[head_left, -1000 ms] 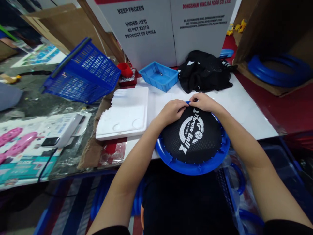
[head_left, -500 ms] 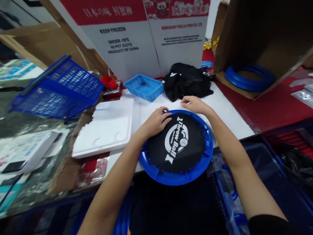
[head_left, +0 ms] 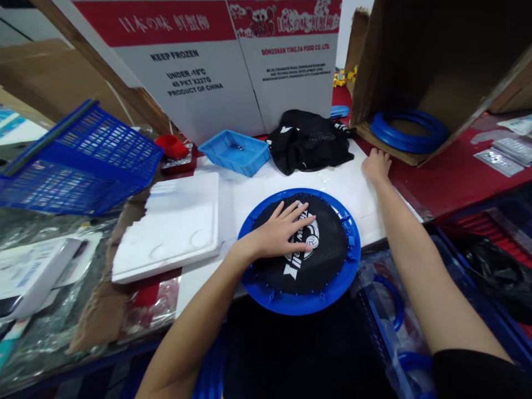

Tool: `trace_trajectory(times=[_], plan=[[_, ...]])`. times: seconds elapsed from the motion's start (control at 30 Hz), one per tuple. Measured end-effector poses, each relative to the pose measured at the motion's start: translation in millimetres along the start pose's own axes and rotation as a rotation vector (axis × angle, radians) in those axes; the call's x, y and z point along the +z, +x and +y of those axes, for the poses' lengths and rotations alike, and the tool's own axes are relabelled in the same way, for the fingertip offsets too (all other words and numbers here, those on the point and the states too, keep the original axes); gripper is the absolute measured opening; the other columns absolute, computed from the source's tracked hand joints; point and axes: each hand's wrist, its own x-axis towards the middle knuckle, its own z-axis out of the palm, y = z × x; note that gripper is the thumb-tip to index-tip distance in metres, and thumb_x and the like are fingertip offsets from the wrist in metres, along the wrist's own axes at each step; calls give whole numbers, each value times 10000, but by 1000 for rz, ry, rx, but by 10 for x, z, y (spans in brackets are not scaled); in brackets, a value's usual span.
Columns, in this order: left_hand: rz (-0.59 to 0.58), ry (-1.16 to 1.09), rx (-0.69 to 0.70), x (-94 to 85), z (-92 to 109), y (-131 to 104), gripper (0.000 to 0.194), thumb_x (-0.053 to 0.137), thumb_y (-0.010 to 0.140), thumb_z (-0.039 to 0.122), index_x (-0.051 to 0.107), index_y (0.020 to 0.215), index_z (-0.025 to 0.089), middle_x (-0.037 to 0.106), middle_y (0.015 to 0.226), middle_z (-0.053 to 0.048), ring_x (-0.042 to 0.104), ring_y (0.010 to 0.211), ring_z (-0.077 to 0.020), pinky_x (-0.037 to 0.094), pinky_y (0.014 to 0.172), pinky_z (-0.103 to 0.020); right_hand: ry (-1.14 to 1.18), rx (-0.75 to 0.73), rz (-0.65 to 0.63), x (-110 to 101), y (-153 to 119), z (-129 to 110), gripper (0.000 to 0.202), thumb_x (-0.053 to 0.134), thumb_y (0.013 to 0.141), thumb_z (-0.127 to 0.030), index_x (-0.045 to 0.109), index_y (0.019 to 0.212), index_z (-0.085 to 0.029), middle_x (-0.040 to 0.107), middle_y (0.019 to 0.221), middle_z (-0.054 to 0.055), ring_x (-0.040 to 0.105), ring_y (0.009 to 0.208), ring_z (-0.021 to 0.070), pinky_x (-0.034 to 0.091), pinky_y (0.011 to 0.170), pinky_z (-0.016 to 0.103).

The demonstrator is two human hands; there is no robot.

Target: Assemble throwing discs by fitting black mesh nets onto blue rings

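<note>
A round blue frame (head_left: 282,304) with black mesh and white lettering lies at the front edge of the white work surface. Flat on its mesh rests my left hand (head_left: 285,230), fingers spread, covering part of the print. My right hand (head_left: 377,165) is at the right edge of the white surface, beside the cardboard box that holds blue rings (head_left: 409,133). Its fingers are bent and partly hidden, so whether it holds anything does not show. Black mesh fabric (head_left: 310,141) lies bunched behind the frame, next to a light blue tray (head_left: 235,152) with small metal pieces inside.
White foam (head_left: 170,221) lies left of the frame. Farther left are a tilted blue basket (head_left: 95,160) and a red cup (head_left: 171,147). A large white carton (head_left: 199,111) stands behind. Blue crates with rings are at the lower right, below the table edge.
My left hand has moved from the frame's upper left rim onto the mesh and spread its fingers. My right hand has left the area above the frame and moved right, toward the cardboard box.
</note>
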Motion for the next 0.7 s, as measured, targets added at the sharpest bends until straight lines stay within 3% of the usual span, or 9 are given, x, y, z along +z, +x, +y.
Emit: trace_trajectory(times=[0.1, 0.17, 0.27, 0.37, 0.47, 0.57, 0.63, 0.7], plan=[[68, 105, -70, 34, 112, 8, 994, 590, 1028, 835, 366, 1809, 262, 188, 1910, -160, 203, 1767, -442, 138, 1427, -650, 95, 13, 3, -2, 94, 118, 381, 507, 985, -147, 718, 1302, -135, 704, 1446, 264, 579, 1379, 412, 427, 1189, 668], [131, 173, -142, 122, 213, 30, 1040, 626, 994, 851, 413, 1787, 212, 294, 1866, -239, 353, 1685, -511, 277, 1356, -684, 238, 51, -3, -5, 159, 216, 331, 509, 961, -149, 739, 1197, -180, 761, 1326, 191, 644, 1267, 349, 465, 1185, 617], [274, 263, -272, 234, 316, 86, 1091, 641, 923, 919, 541, 1691, 151, 533, 1670, -352, 591, 1413, -586, 509, 1076, -663, 438, 96, 20, -5, 209, 294, 282, 488, 938, -150, 719, 1092, -197, 777, 1180, 133, 689, 1096, 271, 525, 1137, 501], [338, 291, -389, 176, 307, 179, 992, 606, 923, 938, 703, 1476, 120, 744, 1255, -323, 732, 1022, -492, 544, 800, -505, 537, 55, 43, -48, 171, 224, 252, 476, 934, -157, 696, 1042, -214, 772, 1156, 119, 695, 1086, 253, 540, 1119, 444], [233, 226, -327, -36, 183, 292, 637, 580, 1066, 743, 786, 1236, 164, 764, 1006, -194, 732, 863, -366, 522, 758, -423, 635, -82, -24, -197, 33, 45, 185, 554, 945, -226, 712, 1040, -216, 790, 1172, 120, 709, 1145, 267, 543, 1133, 457], [211, 99, -45, -206, -3, 359, 342, 707, 1066, 534, 804, 1144, 216, 742, 1110, -128, 719, 1027, -310, 551, 889, -393, 777, -299, -267, -462, -190, -139, 216, 710, 931, -412, 762, 996, -213, 801, 1322, 137, 715, 1247, 311, 534, 1173, 509], [237, 4, 75, -230, -121, 353, 323, 787, 1018, 502, 816, 1194, 234, 700, 1204, -120, 686, 1124, -296, 554, 985, -394, 816, -492, -579, -674, -353, -234, 328, 766, 931, -548, 805, 959, -224, 757, 1488, 124, 695, 1358, 340, 493, 1234, 542], [233, -55, 105, -199, -213, 315, 365, 812, 995, 523, 819, 1240, 253, 663, 1237, -115, 664, 1147, -294, 552, 1023, -411, 763, -677, -893, -871, -501, -319, 359, 785, 947, -607, 858, 1005, -259, 678, 1630, 85, 630, 1494, 355, 427, 1302, 564]])
